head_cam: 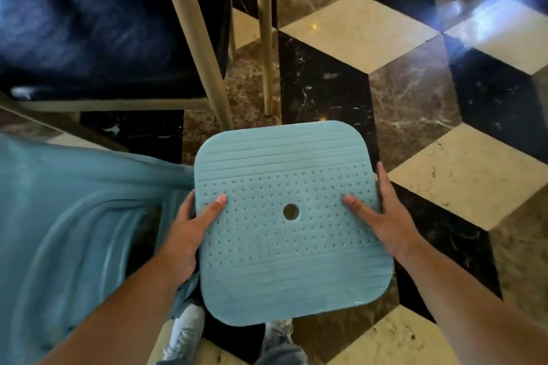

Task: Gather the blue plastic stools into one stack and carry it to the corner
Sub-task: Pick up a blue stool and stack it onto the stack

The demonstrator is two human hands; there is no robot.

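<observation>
A blue plastic stool (284, 261) fills the middle of the head view, seen from straight above: a rounded square seat with ridges, small dots and a round centre hole. My left hand (189, 228) grips its left edge, thumb on top and fingers curled under the rim. My right hand (382, 216) grips the right edge the same way. The stool's legs are hidden beneath the seat, so I cannot tell whether other stools sit under it. Another blue plastic piece (74, 231), ribbed and tilted, lies at the left beside the stool.
A dark glossy table or seat surface (103, 15) with pale metal legs (204, 47) stands ahead at the left. The floor (415, 92) is polished marble in black, brown and cream diamonds, open to the right. My shoes (189, 332) show below the stool.
</observation>
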